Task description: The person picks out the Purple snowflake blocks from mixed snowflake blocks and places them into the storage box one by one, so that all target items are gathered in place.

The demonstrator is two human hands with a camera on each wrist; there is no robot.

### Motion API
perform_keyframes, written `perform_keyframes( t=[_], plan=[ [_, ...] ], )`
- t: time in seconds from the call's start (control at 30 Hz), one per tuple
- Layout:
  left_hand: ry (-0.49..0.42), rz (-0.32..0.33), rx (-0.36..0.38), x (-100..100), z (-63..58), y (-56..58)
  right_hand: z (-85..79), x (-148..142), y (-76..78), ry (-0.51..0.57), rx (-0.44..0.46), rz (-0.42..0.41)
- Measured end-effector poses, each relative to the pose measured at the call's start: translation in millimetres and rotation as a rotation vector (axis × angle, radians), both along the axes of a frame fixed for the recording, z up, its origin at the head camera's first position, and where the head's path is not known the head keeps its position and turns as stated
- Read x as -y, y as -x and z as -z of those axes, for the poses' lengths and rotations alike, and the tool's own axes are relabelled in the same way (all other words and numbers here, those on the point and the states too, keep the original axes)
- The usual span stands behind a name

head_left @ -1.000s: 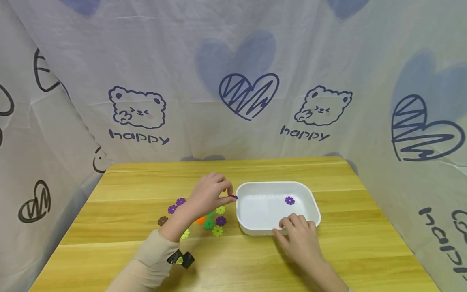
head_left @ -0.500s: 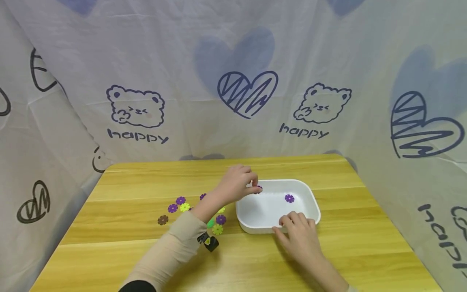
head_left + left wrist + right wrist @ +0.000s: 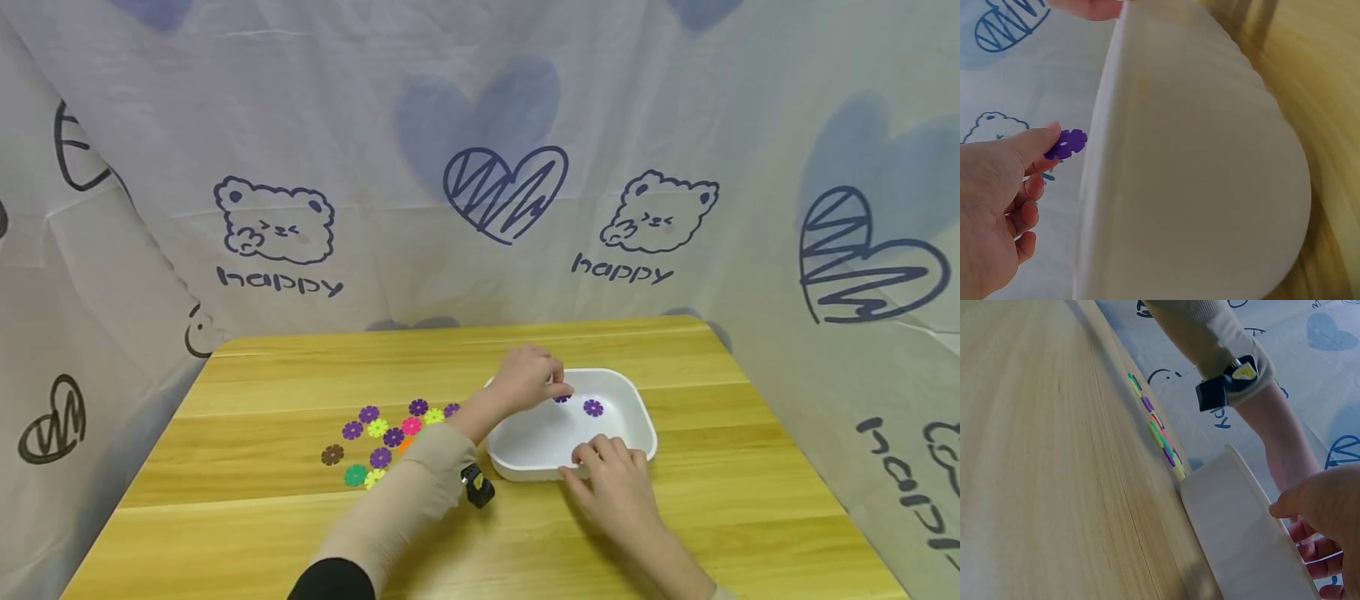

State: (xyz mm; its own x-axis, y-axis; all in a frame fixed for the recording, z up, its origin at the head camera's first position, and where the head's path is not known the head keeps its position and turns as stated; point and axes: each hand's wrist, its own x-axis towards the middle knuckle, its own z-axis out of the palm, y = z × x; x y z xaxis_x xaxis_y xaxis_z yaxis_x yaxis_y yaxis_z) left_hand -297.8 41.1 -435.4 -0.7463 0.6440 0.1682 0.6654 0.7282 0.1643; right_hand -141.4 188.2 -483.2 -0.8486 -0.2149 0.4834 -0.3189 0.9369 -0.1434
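Note:
My left hand (image 3: 525, 382) pinches a purple snowflake disc (image 3: 1070, 142) between thumb and forefinger. It is over the white plastic tub (image 3: 525, 435), with the other fingers loosely curled. Another purple disc (image 3: 593, 408) lies flat on the tub floor, a little to the right of the held one. At the tub's near wall, my right hand (image 3: 617, 487) grips the rim, its thumb (image 3: 1285, 505) outside and its fingers reaching over to the inside.
Left of the tub, loose snowflake discs in several colours lie on the wooden table (image 3: 225, 533), among them a brown one (image 3: 332, 454) and a pink one (image 3: 411, 426). My left forearm covers part of this group. A printed cloth (image 3: 390, 167) hangs behind the table.
My left hand has carried the purple disc rightward, from beside the tub's left rim to over its inside. The right hand has stayed at the near rim.

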Motion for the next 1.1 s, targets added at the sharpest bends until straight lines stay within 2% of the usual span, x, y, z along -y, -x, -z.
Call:
perform_keyframes(
  t=[0.2,0.47,0.67,0.8,0.9,1.1],
  plan=[
    [0.035,-0.022,0.024,-14.0,8.5,6.6,-0.3,-0.5,0.0,0.008,0.035,0.007],
    [0.084,-0.053,0.079,-28.5,11.0,5.9,0.0,-0.9,-0.2,0.016,0.048,0.013],
    [0.132,-0.093,0.089,-32.6,16.0,3.7,0.2,-0.5,-0.1,0.013,0.042,0.012],
    [0.111,-0.107,0.101,-30.3,18.6,3.7,0.3,0.3,0.1,0.010,0.030,0.004],
    [0.086,-0.091,0.085,-24.7,16.1,3.5,0.6,0.8,0.1,0.012,0.018,-0.001],
    [0.010,-0.030,0.032,-4.9,-1.1,-2.8,1.2,0.4,-0.3,0.009,-0.001,0.005]
  ],
)
